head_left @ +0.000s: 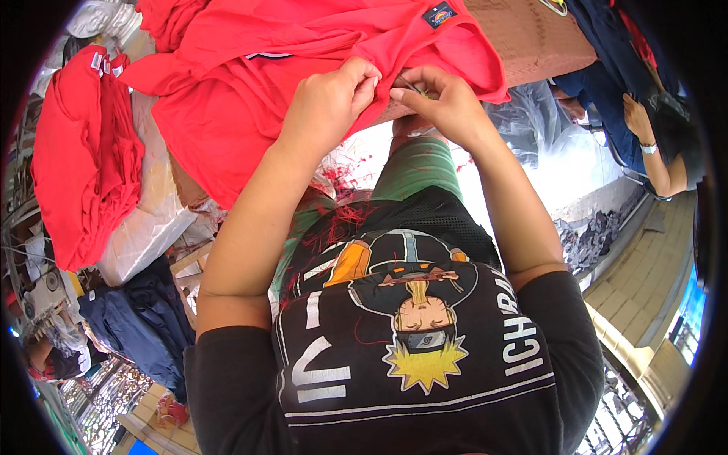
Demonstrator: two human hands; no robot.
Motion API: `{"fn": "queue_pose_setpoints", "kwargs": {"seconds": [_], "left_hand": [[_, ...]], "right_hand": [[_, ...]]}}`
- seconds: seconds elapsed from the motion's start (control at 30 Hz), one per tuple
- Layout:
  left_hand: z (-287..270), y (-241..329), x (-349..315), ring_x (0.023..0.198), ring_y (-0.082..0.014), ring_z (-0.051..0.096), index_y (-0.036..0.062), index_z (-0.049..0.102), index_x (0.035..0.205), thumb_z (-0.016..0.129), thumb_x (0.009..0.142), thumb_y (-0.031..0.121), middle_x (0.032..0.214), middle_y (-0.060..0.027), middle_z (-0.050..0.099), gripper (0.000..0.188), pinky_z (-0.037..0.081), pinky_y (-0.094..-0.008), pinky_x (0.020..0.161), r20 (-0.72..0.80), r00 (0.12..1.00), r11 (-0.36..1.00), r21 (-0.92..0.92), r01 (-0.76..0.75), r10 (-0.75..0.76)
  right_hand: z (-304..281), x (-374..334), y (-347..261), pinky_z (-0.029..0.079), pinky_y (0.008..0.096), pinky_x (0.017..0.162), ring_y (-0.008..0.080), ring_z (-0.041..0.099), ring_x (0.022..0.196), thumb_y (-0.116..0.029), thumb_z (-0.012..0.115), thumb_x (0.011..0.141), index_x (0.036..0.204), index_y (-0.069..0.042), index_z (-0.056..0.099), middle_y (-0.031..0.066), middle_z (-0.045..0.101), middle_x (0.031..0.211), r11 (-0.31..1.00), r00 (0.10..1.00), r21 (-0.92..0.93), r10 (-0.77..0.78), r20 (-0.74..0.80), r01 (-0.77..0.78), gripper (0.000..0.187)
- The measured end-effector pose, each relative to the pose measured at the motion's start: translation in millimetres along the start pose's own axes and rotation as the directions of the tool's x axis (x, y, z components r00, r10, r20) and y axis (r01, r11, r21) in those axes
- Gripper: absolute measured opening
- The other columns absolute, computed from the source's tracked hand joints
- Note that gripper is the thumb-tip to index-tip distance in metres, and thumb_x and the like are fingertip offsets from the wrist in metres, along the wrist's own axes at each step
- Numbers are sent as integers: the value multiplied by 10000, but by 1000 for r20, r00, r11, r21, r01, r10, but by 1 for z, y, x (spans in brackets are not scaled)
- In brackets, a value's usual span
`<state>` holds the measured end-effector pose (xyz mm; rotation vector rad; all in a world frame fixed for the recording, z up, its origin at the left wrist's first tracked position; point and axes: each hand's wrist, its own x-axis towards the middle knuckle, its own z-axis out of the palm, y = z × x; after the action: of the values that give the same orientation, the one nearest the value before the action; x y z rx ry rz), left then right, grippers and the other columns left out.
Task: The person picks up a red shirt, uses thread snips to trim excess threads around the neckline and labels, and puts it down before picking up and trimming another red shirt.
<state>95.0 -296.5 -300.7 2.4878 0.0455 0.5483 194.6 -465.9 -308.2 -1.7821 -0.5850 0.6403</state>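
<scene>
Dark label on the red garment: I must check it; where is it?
In the head view, the dark label lies on the red garment, near the top, right of centre, above the right hand.

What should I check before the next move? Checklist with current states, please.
1. Red garment spread out in front of the person: ok.
2. Dark label patch on the garment in view: ok.
3. Left grip closed: ok, fingers curled by the garment; exactly what they pinch is hidden.
4. Right grip secure on something: cannot tell, fingertips partly hidden.
5. Lap free of loose red threads: not ok, strands lie across it.
6. Co-worker's hand clear of the garment: ok, off to the right.
</scene>
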Motion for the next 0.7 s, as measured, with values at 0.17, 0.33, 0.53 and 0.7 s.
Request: {"fn": "queue_pose_setpoints", "kwargs": {"seconds": [0.17, 0.33, 0.53, 0.7], "left_hand": [[-5, -1, 3, 709, -253, 693, 30, 621, 962, 628, 895, 144, 775, -135, 682, 132, 536, -339, 617, 72, 997, 999, -26, 27, -25], [-5, 2, 4, 709, -270, 686, 39, 622, 972, 631, 894, 156, 767, -138, 677, 141, 532, -352, 609, 76, 997, 1000, 10, -2, 1], [-6, 8, 3, 696, -321, 658, 63, 626, 983, 643, 879, 166, 768, -142, 668, 147, 523, -385, 585, 71, 997, 995, 90, -33, 26], [-18, 15, 5, 781, -276, 667, 50, 644, 885, 651, 874, 172, 820, -133, 672, 123, 521, -367, 678, 80, 992, 994, -42, -97, 100]], "right_hand": [[-8, -14, -19, 500, 396, 723, 293, 650, 845, -246, 704, 807, 986, -50, 633, 104, 654, 921, 802, 917, -493, -398, -21, 337, 274], [-6, -17, -30, 506, 427, 687, 309, 635, 813, -210, 683, 798, 958, -83, 639, 85, 623, 885, 662, 892, -645, -446, 70, 381, 209], [-1, -18, -38, 502, 449, 638, 315, 630, 787, -203, 668, 799, 935, -96, 626, 79, 594, 858, 553, 862, -718, -491, 128, 422, 179], [-1, -17, -39, 506, 449, 635, 319, 635, 783, -199, 670, 795, 932, -94, 621, 77, 602, 877, 473, 864, -775, -470, 180, 418, 180]]}}
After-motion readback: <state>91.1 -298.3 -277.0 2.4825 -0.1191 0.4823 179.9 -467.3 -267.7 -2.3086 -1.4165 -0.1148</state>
